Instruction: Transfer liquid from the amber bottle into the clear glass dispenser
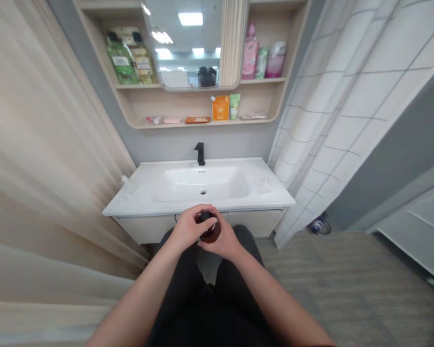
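Note:
A dark reddish-brown bottle (211, 235) with a black cap is held upright in front of my body, just short of the sink's front edge. My left hand (187, 226) is closed at its top, with fingers and thumb around the black cap. Wrapped about the bottle's body from the other side is my right hand (226, 240). The fingers cover much of the bottle, and no label can be read.
Ahead lies a white washbasin (267, 193) with a black faucet (200, 153). Above it hangs a mirrored shelf unit (137, 107) holding several bottles, an orange pouch (221, 108) and a green tube (235, 106). Curtains (50, 144) stand left; a white grid curtain (311, 140) hangs right.

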`<move>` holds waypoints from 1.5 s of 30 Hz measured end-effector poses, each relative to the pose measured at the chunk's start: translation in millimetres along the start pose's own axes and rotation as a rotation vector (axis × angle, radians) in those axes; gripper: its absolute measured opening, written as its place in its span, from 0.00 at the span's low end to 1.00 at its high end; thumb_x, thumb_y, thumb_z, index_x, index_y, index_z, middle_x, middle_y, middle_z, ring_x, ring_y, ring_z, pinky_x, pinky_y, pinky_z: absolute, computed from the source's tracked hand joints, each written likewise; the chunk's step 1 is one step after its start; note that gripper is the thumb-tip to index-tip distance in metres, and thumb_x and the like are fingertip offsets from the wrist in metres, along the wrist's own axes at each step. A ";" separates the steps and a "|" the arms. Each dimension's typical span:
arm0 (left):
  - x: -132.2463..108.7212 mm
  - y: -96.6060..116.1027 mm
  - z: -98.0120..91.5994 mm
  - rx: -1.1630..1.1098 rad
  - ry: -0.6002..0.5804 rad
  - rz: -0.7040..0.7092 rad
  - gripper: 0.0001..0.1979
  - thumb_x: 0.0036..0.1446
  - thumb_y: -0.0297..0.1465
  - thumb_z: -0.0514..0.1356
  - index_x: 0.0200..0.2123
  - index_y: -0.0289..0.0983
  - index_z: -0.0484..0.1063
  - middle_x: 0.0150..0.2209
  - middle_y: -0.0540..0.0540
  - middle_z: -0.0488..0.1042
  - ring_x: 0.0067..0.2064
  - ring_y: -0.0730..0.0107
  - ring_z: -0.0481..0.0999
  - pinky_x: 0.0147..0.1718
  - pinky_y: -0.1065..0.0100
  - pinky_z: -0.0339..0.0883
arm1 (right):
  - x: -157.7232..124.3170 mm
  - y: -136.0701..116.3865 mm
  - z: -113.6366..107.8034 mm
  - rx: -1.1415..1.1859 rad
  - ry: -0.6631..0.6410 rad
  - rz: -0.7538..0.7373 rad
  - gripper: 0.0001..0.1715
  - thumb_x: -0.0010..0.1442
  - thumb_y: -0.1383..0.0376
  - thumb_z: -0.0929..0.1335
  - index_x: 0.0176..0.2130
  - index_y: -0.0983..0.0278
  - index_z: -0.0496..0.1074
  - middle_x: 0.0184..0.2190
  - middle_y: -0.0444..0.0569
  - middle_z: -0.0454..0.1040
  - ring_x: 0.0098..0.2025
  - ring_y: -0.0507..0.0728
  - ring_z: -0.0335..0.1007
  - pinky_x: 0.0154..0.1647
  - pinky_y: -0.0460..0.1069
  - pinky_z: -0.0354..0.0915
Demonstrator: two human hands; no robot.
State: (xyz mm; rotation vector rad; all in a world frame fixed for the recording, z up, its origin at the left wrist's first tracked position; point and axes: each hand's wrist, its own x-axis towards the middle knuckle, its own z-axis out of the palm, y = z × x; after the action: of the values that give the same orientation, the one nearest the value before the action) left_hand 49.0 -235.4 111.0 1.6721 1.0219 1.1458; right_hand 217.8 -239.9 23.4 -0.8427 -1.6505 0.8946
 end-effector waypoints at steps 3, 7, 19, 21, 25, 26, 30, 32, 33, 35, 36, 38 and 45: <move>1.0 4.6 4.3 0.100 0.004 0.008 0.16 0.60 0.38 0.74 0.50 0.41 0.87 0.50 0.40 0.88 0.55 0.49 0.86 0.64 0.49 0.75 | -3.1 3.9 2.3 -0.012 0.020 0.011 0.63 0.46 0.60 0.86 0.74 0.57 0.66 0.67 0.60 0.78 0.69 0.73 0.77 0.72 0.68 0.73; -1.0 0.9 -4.8 -0.030 -0.161 0.067 0.18 0.66 0.41 0.68 0.56 0.41 0.85 0.58 0.39 0.86 0.61 0.48 0.83 0.66 0.50 0.73 | -4.7 8.8 -5.9 0.017 0.034 0.051 0.73 0.47 0.60 0.86 0.81 0.56 0.56 0.68 0.60 0.78 0.67 0.72 0.79 0.72 0.68 0.73; 0.2 1.3 -2.5 0.128 -0.084 0.120 0.15 0.62 0.34 0.71 0.53 0.43 0.84 0.53 0.42 0.86 0.57 0.53 0.84 0.63 0.54 0.74 | -2.9 8.3 -0.7 0.012 0.016 0.067 0.68 0.46 0.61 0.86 0.78 0.57 0.62 0.71 0.60 0.75 0.72 0.73 0.74 0.76 0.68 0.69; -3.0 -0.6 -8.4 0.064 -0.134 0.133 0.17 0.66 0.36 0.70 0.56 0.43 0.85 0.58 0.41 0.85 0.61 0.51 0.83 0.66 0.52 0.73 | -3.2 10.1 -4.9 0.011 0.022 0.068 0.73 0.46 0.61 0.86 0.80 0.57 0.57 0.72 0.60 0.74 0.72 0.73 0.75 0.75 0.67 0.70; -5.9 -7.2 -11.0 0.027 -0.044 0.088 0.13 0.67 0.38 0.69 0.51 0.42 0.87 0.54 0.40 0.87 0.58 0.51 0.85 0.64 0.52 0.75 | -4.0 10.4 -8.0 0.042 -0.011 0.094 0.77 0.45 0.61 0.86 0.82 0.56 0.54 0.68 0.59 0.78 0.68 0.72 0.78 0.73 0.68 0.71; -5.6 -7.5 -10.0 0.054 0.005 0.081 0.12 0.65 0.38 0.71 0.49 0.42 0.88 0.51 0.41 0.87 0.55 0.52 0.85 0.62 0.52 0.76 | -4.4 10.2 -6.9 0.053 -0.017 0.098 0.77 0.46 0.61 0.86 0.82 0.56 0.53 0.68 0.58 0.79 0.68 0.72 0.79 0.73 0.68 0.71; -2.6 -2.8 -9.2 0.101 0.216 0.114 0.11 0.56 0.38 0.78 0.40 0.41 0.86 0.43 0.43 0.85 0.47 0.56 0.84 0.53 0.56 0.78 | -7.0 10.8 -1.6 0.065 -0.016 0.108 0.76 0.46 0.60 0.86 0.82 0.55 0.54 0.66 0.57 0.80 0.67 0.71 0.79 0.74 0.68 0.70; -1.0 -1.9 -13.6 0.079 0.280 0.150 0.12 0.55 0.40 0.78 0.39 0.42 0.86 0.42 0.43 0.82 0.45 0.59 0.81 0.48 0.59 0.77 | -7.7 11.8 -2.5 0.050 0.009 0.110 0.76 0.45 0.60 0.87 0.81 0.55 0.56 0.66 0.58 0.79 0.67 0.72 0.79 0.74 0.69 0.69; -0.2 -3.1 -17.4 0.066 0.301 0.153 0.12 0.56 0.41 0.77 0.40 0.42 0.87 0.41 0.44 0.81 0.43 0.60 0.80 0.46 0.60 0.76 | -7.8 12.1 -4.2 0.040 0.023 0.111 0.75 0.45 0.59 0.87 0.81 0.56 0.57 0.67 0.58 0.79 0.68 0.72 0.78 0.75 0.69 0.68; 1.1 -9.4 -28.1 0.021 0.341 0.108 0.14 0.58 0.43 0.76 0.42 0.41 0.86 0.38 0.46 0.80 0.39 0.63 0.77 0.43 0.61 0.74 | -7.4 12.4 -9.5 0.022 0.051 0.112 0.75 0.44 0.58 0.87 0.80 0.56 0.58 0.68 0.59 0.78 0.69 0.72 0.77 0.76 0.70 0.66; 1.8 -14.4 -35.1 -0.016 0.363 0.074 0.15 0.58 0.44 0.75 0.43 0.41 0.86 0.36 0.47 0.79 0.37 0.65 0.76 0.41 0.62 0.73 | -6.9 12.3 -12.7 0.017 0.061 0.115 0.74 0.44 0.58 0.87 0.80 0.57 0.59 0.68 0.59 0.77 0.70 0.72 0.76 0.77 0.69 0.65; 3.5 -26.7 -51.8 -0.112 0.420 0.004 0.19 0.57 0.47 0.75 0.44 0.40 0.83 0.33 0.48 0.78 0.34 0.67 0.75 0.39 0.63 0.72 | -5.8 12.2 -19.5 0.013 0.074 0.126 0.73 0.45 0.58 0.87 0.80 0.57 0.59 0.68 0.59 0.78 0.69 0.72 0.77 0.77 0.68 0.66; 9.0 -90.8 -126.8 -0.222 0.619 -0.168 0.31 0.44 0.47 0.79 0.42 0.40 0.70 0.37 0.46 0.83 0.38 0.63 0.84 0.44 0.61 0.77 | -0.2 23.5 -36.1 -0.007 0.145 0.165 0.70 0.47 0.55 0.86 0.79 0.58 0.61 0.64 0.58 0.79 0.67 0.72 0.78 0.77 0.69 0.66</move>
State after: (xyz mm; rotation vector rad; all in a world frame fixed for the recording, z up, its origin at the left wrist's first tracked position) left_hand -84.3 -174.8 56.9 1.0477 1.3207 1.6405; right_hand 255.2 -223.5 9.6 -1.0359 -1.4753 0.9189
